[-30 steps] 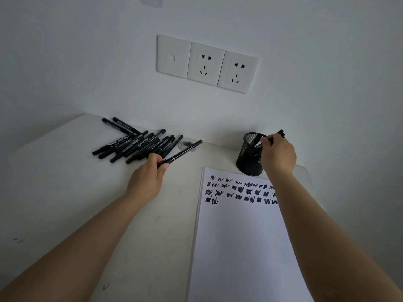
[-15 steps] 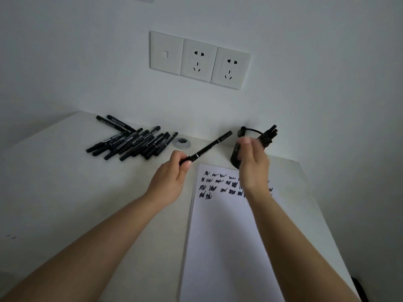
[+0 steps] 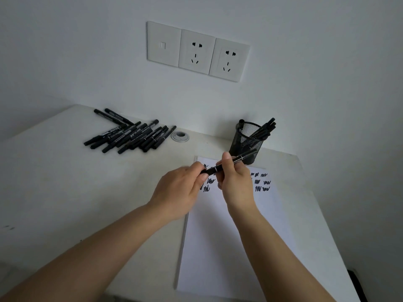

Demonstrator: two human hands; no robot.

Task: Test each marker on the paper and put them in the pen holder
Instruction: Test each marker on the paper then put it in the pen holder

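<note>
At the centre of the frame both hands grasp one black marker (image 3: pixel 229 164): the left hand (image 3: pixel 182 190) pinches its lower-left end, and the right hand (image 3: pixel 236 182) curls round the barrel (its upper-right tip pokes past the knuckles). The marker is held tilted above the paper (image 3: pixel 229 236), over rows of black scribbles (image 3: pixel 261 182). Just beyond, right of centre, the mesh pen holder (image 3: pixel 246 142) stands on the desk (image 3: pixel 65 182), with markers inside. A loose pile of markers (image 3: pixel 128 136) lies left of centre, beside a round grommet (image 3: pixel 180 136).
</note>
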